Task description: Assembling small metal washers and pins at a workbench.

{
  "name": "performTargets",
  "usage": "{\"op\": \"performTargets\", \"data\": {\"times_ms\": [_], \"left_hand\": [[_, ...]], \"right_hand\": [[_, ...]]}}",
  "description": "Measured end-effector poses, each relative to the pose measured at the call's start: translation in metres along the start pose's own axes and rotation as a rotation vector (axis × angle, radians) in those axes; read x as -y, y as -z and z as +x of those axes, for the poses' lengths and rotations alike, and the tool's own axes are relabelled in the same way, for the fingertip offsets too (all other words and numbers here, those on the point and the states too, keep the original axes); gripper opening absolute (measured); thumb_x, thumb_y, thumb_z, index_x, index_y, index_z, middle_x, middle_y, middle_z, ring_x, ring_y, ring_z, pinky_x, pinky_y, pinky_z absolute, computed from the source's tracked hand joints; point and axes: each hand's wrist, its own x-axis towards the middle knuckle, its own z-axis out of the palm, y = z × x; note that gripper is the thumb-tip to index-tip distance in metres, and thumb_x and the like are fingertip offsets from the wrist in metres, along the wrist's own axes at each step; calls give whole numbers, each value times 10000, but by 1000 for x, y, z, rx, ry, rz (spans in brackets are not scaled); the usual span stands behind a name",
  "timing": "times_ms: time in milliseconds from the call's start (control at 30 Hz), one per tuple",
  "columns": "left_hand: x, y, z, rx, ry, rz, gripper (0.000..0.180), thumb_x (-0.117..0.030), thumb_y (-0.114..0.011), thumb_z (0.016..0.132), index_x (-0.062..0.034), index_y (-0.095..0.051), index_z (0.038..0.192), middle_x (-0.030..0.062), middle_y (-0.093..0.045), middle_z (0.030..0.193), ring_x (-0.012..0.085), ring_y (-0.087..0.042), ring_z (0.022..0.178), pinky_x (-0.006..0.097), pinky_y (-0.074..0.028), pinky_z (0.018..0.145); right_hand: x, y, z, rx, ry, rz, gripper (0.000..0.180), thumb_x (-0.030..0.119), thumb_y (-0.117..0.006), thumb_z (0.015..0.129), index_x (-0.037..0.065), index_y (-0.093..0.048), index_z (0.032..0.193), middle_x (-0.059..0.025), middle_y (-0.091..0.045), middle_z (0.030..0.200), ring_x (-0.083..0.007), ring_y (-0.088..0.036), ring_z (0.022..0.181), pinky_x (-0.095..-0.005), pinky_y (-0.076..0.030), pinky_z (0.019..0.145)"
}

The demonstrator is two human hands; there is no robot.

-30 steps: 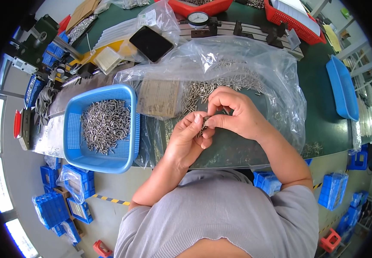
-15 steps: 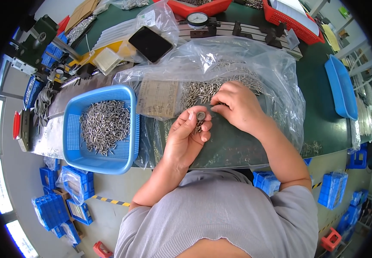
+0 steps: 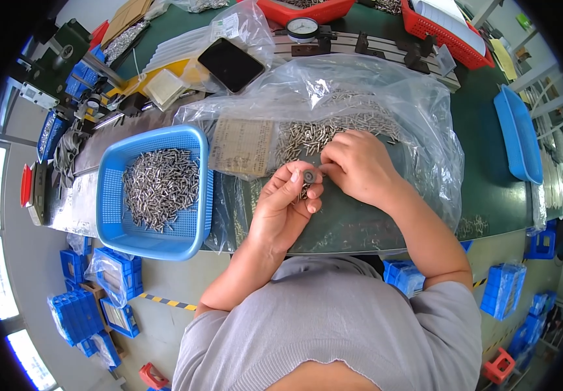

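My left hand (image 3: pixel 280 205) is closed, thumb and fingers gripping a small round metal ring (image 3: pixel 309 176) with a hole in its middle. Several small metal pins show under the ring, against the curled fingers. Close on its right, my right hand (image 3: pixel 361 168) has thumb and fingertips pinched together beside the ring. Whatever sits in that pinch is hidden by the fingers. Just beyond both hands lies a spread heap of small metal pins (image 3: pixel 314 135), partly under a clear plastic bag (image 3: pixel 418 107).
To the left stands a blue basket (image 3: pixel 205 195) holding many pins. A brown card (image 3: pixel 239 146) lies under plastic beside it. Farther back are a black phone (image 3: pixel 230 64), a dial gauge (image 3: pixel 302 27) on a metal rail, and a red basket (image 3: pixel 447 32). A blue tray (image 3: pixel 517 133) sits at right.
My right hand has come slightly nearer, its fingertips now close against the ring. The ring in my left hand has turned a little.
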Motion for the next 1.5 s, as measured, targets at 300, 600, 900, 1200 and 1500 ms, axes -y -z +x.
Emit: {"op": "performTargets", "data": {"times_ms": [300,600,900,1200,1500], "left_hand": [[0,1,0,-5,8,17,162,-184,-572,914,-52,-572,1008,72,-590,918,125,-503,741,236,-408,580],[0,0,-1,-41,27,22,156,-201,-587,909,-77,-588,1004,43,-577,872,131,-502,717,237,-395,566],[-1,-2,0,-51,41,29,141,-193,-600,902,-76,-593,980,18,-562,842,114,-480,687,225,-373,535],[-3,-6,-3,-46,108,66,179,-242,-595,906,-66,-581,940,13,-546,798,95,-461,656,214,-366,515],[1,-2,0,-48,7,43,201,-208,-555,928,-41,-561,1038,52,-585,909,125,-510,749,234,-422,597]], "right_hand": [[8,9,-1,93,-350,1336,62,74,-620,855,12,-622,849,7,-574,799,-67,-538,746,-224,-429,662],[11,7,-1,117,-283,1182,59,72,-643,833,18,-620,839,1,-530,851,-75,-513,763,-229,-419,686],[12,9,1,105,-187,998,80,83,-668,800,33,-616,834,-2,-524,846,-88,-495,745,-233,-416,668],[13,10,3,30,-27,747,162,65,-721,727,47,-588,819,-49,-566,879,-174,-560,846,-292,-445,742],[12,13,-1,-114,31,573,148,33,-711,722,37,-599,819,-64,-578,865,-204,-570,854,-309,-453,761]]}}
